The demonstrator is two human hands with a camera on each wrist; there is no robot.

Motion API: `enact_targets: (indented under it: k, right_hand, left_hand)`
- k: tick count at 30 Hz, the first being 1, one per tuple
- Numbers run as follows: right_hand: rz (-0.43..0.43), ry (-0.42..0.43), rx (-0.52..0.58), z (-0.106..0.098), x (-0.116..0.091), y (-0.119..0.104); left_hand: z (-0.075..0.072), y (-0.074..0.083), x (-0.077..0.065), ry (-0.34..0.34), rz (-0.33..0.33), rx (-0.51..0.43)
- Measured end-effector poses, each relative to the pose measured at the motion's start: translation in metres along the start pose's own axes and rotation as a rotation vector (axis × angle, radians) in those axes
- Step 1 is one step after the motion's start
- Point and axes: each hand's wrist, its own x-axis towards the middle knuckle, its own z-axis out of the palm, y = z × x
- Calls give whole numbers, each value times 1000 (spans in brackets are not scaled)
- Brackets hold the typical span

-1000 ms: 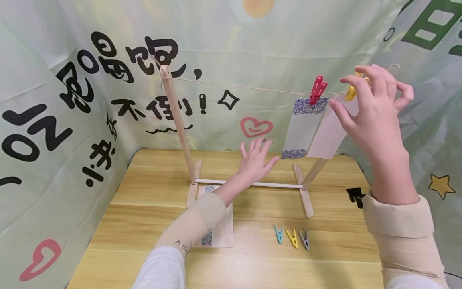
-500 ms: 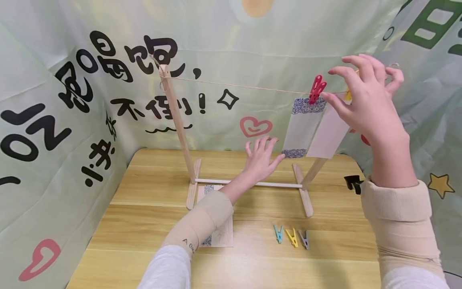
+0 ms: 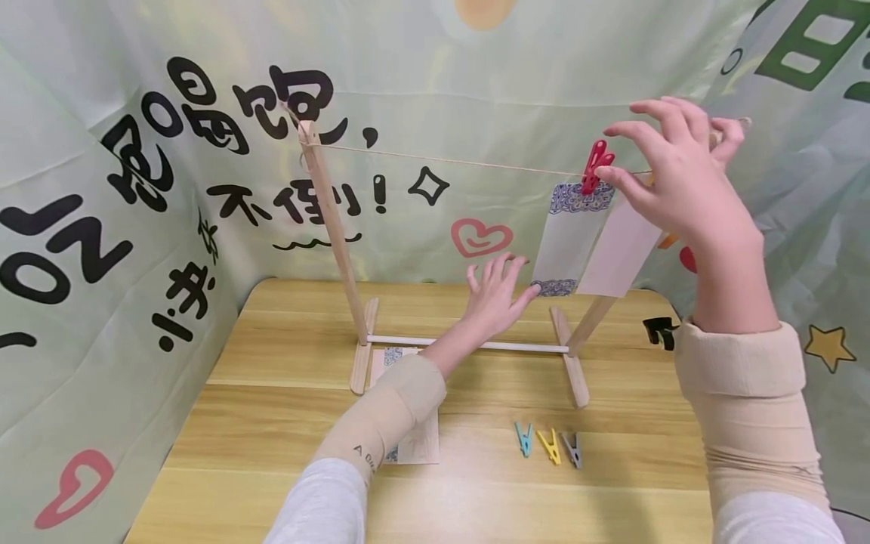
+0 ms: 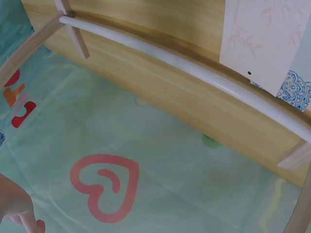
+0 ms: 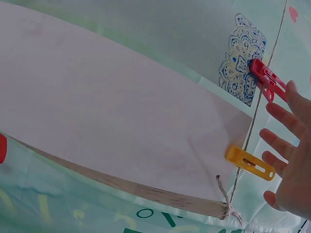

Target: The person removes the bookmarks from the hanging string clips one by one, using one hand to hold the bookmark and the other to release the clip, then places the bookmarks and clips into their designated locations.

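Observation:
From a string (image 3: pixel 442 159) hang two paper cards. A red clothespin (image 3: pixel 598 166) clips the white card (image 3: pixel 571 234) with blue patterned ends. In the right wrist view a yellow clothespin (image 5: pixel 250 163) clips the plain pale pink card (image 3: pixel 620 249); my hand mostly covers it in the head view. My right hand (image 3: pixel 689 177), fingers spread and slightly bent, is beside both clothespins, its thumb overlapping the red one's edge in the head view. My left hand (image 3: pixel 496 296) has its fingers spread, thumb tip right at the white card's lower left corner.
Wooden posts (image 3: pixel 333 234) with a white crossbar (image 3: pixel 523 347) carry the string. On the wooden table (image 3: pixel 285 423) lie blue (image 3: pixel 523 440), yellow (image 3: pixel 549 447) and grey (image 3: pixel 572 451) clothespins. More patterned cards (image 3: pixel 418 438) lie partly under my left forearm. A printed cloth surrounds the table.
My right hand has moved left and slightly up, from the yellow clothespin toward the red one. My left hand has shifted right to the white card's lower corner.

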Motion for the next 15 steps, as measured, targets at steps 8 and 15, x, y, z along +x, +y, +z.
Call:
enact_targets:
  k: [8, 15]
  right_hand:
    - [3, -46, 15, 2, 5, -1]
    - [19, -79, 17, 4, 8, -1]
  left_hand:
    - [2, 4, 2, 3, 15, -23]
    - [4, 7, 2, 5, 7, -25]
